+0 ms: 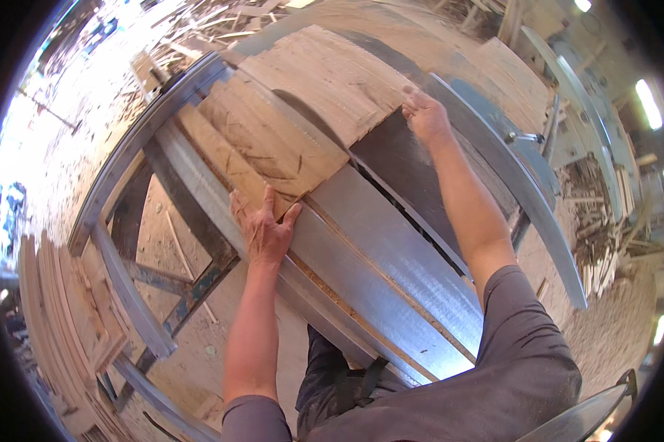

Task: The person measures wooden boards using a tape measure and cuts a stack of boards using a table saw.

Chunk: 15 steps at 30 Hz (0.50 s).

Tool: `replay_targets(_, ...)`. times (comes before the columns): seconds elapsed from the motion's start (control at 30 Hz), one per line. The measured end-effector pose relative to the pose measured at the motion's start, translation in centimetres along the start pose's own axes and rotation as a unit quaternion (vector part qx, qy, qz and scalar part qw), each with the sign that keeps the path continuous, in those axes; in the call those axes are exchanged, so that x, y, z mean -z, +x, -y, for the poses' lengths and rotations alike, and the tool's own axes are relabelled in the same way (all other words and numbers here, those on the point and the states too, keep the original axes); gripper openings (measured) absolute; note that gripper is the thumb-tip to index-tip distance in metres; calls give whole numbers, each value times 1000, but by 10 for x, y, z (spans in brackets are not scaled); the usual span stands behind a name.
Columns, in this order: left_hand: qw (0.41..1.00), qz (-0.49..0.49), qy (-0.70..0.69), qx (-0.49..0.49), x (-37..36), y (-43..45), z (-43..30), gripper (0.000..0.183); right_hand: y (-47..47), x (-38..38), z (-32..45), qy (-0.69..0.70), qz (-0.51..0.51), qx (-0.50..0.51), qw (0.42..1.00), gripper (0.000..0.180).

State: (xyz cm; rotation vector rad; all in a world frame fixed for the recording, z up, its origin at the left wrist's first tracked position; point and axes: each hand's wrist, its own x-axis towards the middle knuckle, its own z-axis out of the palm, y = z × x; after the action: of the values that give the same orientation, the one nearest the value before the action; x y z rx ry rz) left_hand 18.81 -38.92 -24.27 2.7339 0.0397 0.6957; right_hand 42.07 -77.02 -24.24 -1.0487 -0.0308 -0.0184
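My left hand (265,224) lies spread on the near end of a narrow wooden strip (227,154) beside a wide wooden panel (277,138), on the metal table of a table saw (387,237). Its thumb and forefinger are apart. A circular saw blade (304,113) stands between this panel and a second wooden panel (332,77). At the near right corner of the second panel is my right hand (427,113), its fingers curled; whether they grip the edge is unclear.
A metal fence rail (509,171) runs along the right. Stacked wooden boards (61,320) stand at the lower left, beside the metal frame (160,282). Wood offcuts (592,210) lie at the right, and sawdust covers the floor. A slotted metal bar (144,130) crosses the left side.
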Motion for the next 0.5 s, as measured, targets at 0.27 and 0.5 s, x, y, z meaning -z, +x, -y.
replay_targets(0.27,1000,6,-13,24,-1,2,-7,63,-92,30,98,-288,-28,70,955,41)
replay_targets(0.5,998,-35,-11,43,9,-8,10,61,-370,-44,56,-381,-76,28,921,20)
